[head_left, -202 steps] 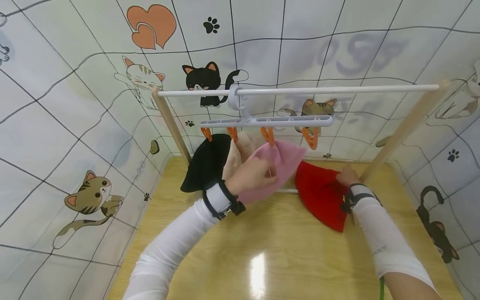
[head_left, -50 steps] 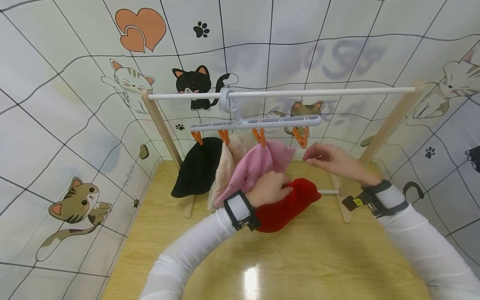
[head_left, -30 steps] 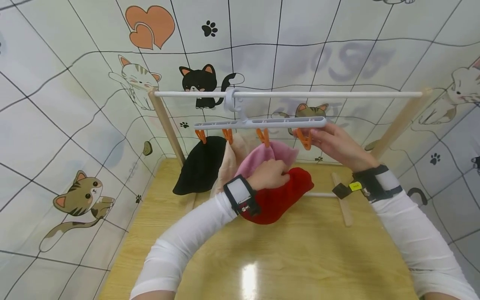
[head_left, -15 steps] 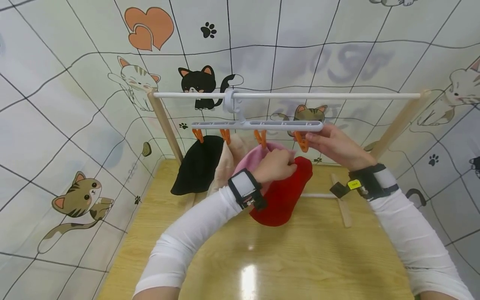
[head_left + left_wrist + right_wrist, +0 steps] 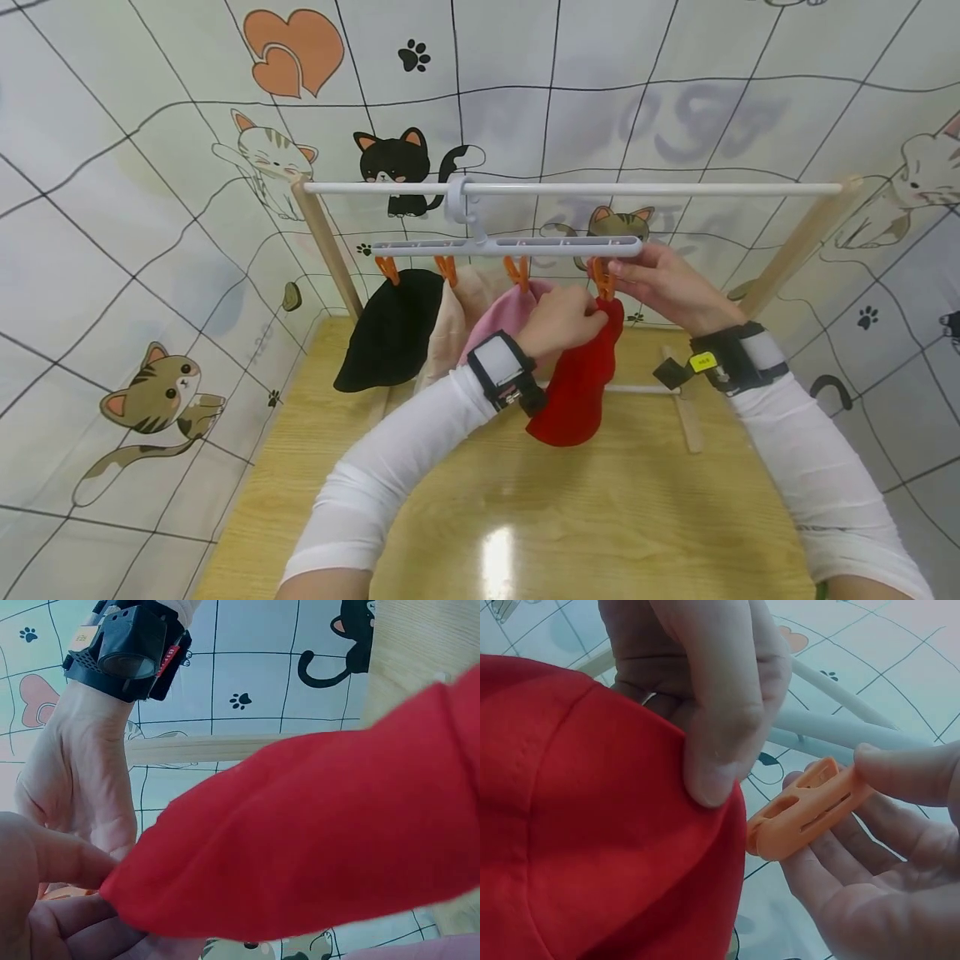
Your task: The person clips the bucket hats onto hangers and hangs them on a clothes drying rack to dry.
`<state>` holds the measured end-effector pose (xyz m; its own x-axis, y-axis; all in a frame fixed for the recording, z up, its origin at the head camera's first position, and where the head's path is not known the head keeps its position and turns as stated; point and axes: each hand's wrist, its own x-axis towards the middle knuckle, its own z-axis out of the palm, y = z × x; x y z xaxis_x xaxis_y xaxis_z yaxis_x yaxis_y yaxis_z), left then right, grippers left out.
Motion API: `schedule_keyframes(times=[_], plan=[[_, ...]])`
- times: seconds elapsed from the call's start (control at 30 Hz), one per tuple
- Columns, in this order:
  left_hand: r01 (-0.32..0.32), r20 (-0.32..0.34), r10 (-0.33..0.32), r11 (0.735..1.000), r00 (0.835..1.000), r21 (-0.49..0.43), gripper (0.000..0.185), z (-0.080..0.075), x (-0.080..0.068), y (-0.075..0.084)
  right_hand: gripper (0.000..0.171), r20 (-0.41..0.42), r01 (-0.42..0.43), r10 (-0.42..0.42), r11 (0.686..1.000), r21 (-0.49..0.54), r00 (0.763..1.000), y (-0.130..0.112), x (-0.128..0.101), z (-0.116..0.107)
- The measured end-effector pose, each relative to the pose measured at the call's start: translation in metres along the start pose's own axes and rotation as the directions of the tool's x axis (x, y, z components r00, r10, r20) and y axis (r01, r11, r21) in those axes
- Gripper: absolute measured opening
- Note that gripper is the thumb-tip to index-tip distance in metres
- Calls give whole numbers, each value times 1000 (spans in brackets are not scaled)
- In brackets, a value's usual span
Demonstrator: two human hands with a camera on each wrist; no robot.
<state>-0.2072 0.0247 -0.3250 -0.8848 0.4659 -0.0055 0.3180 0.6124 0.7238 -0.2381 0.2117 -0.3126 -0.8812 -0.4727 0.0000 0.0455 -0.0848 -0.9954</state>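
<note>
My left hand [image 5: 561,320] pinches the top of a red hat [image 5: 573,400], a soft cloth hat that hangs down below the fingers. My right hand [image 5: 669,285] holds an orange clothes peg [image 5: 603,279] at the right end of a pale hanger [image 5: 566,247], thumb on one side and fingers on the other. In the right wrist view the peg's tip [image 5: 769,844] meets the edge of the red cloth; whether it bites on the cloth I cannot tell. A pink hat [image 5: 495,317], partly behind the left hand, hangs from the neighbouring peg [image 5: 517,273].
A black hat [image 5: 393,333] and a cream hat [image 5: 444,337] hang from pegs further left. The hanger hooks over a white rail [image 5: 660,190] between wooden posts [image 5: 798,246]. Beneath lies a wooden table [image 5: 600,517], with a cat-patterned wall behind.
The red hat has gone from the table's right side, leftward, then up to the last peg in my left hand. My right hand has let go of the hat and taken hold of that peg.
</note>
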Motion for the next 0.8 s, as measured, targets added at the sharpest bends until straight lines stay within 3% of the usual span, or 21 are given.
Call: schedule_keyframes(times=[0.33,0.6,0.8], plan=[[-22,-25,21,999,999,-45,32,3,6,-2,27,48,22,-25,998,65,999,1,4,-1],[-43,-62,39,997,997,-68,34,2,7,-10,28,-7,14,-13,996,94,1000,0,4,2],[-108,-96,105,994,990,-23,37,3,8,-12,30,3,39,-39,995,92,999,4,6,3]])
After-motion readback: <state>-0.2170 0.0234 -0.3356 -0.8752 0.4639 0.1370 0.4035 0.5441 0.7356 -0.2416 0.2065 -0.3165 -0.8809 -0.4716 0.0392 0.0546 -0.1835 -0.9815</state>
